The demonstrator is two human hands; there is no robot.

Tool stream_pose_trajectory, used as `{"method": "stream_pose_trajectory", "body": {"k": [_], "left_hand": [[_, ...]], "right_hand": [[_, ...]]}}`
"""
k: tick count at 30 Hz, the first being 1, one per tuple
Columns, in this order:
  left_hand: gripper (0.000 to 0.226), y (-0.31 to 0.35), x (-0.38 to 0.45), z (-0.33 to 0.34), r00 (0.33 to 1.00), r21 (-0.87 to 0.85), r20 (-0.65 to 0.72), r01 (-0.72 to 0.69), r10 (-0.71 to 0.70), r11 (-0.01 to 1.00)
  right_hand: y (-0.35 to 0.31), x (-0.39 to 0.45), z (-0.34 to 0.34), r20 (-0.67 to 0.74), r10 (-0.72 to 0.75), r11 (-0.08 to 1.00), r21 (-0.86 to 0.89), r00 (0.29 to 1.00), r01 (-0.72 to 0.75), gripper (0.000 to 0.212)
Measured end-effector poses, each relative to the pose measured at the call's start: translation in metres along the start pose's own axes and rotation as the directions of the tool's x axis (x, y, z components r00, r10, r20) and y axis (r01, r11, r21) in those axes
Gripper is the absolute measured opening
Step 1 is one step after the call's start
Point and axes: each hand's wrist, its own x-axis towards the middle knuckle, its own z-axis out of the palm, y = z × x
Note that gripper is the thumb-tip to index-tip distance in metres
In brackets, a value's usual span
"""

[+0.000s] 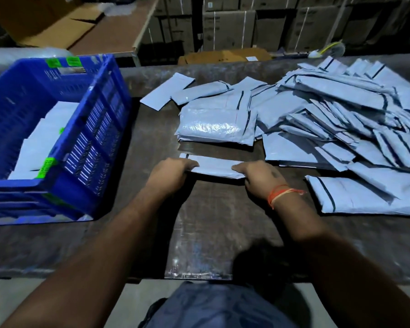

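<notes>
The folded grey mailer [214, 165] lies on the bench [223, 209] at near centre, just nearer than the flat stack of mailers [216, 124]. It appears light, thin, limp and slick, so it is best held at both short ends. The left hand [173, 170] and right hand [258, 176] each close a grip on one end, forearms extended, knuckles up.
</notes>
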Motion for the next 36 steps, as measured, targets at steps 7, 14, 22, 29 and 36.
{"method": "stream_pose_trajectory", "body": {"k": [7,14,22,29,36], "left_hand": [[0.024,-0.03,-0.024,-0.013,0.993,-0.212,-0.106,-0.079,0.057,0.974],[0.027,-0.033,-0.043,-0.015,0.976,-0.616,-0.154,0.026,-0.152,0.787],[0.031,-0.024,-0.07,0.027,0.981,-0.602,-0.089,0.085,-0.173,0.794],[0.029,-0.026,-0.072,0.04,0.975,-0.426,-0.169,0.059,-0.144,0.903],[0.047,0.013,-0.081,0.045,0.964,-0.06,-0.257,-0.088,0.069,0.994]], "right_hand": [[-0.011,-0.045,-0.036,-0.117,-0.039,0.943,0.324,0.992,0.075,0.039],[-0.018,-0.054,-0.035,-0.06,0.254,0.583,0.806,0.965,-0.103,0.04],[-0.028,-0.072,0.016,-0.12,0.274,0.533,0.845,0.954,-0.047,0.027],[-0.029,-0.078,0.023,-0.18,0.33,0.783,0.6,0.927,-0.162,0.025],[-0.086,-0.08,0.03,-0.331,0.125,0.991,0.086,0.935,-0.102,0.055]]}}
